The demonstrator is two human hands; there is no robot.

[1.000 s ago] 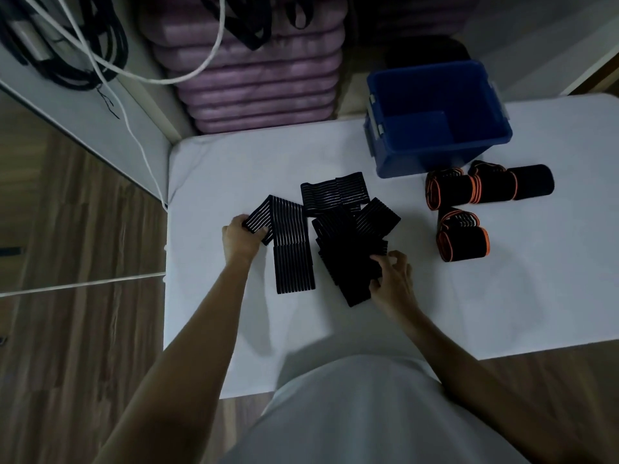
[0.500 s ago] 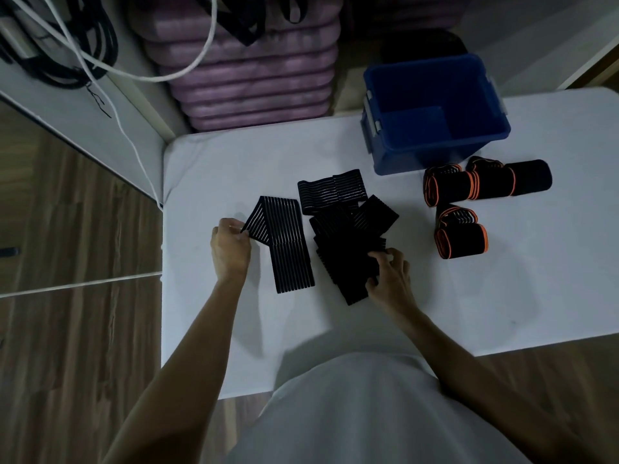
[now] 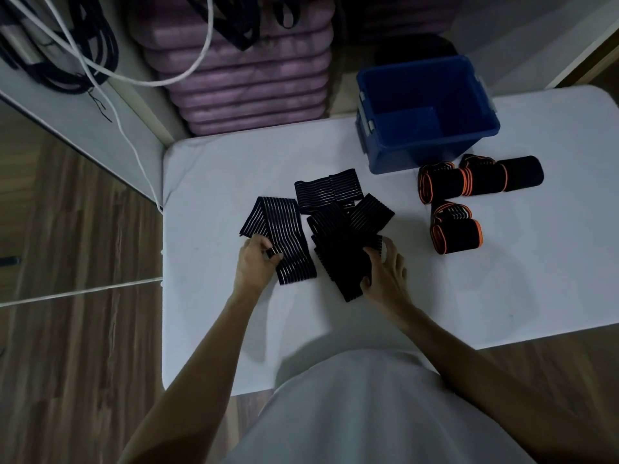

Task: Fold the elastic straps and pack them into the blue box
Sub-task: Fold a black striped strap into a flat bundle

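Presently listed: left hand (image 3: 255, 262) pinching the near edge of a black silver-striped elastic strap (image 3: 283, 241), half folded on the white table (image 3: 207, 296). Right hand (image 3: 385, 274), fingers curled, gripping the heap of black straps (image 3: 345, 249) just beside it. Blue plastic box (image 3: 427, 128), beyond the right hand, looks empty. Advice: align strap edges squarely, flatten the crease, then carry over.

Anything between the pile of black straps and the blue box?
Head view: one folded black striped strap lies between the strap pile and the blue box; otherwise bare white table.
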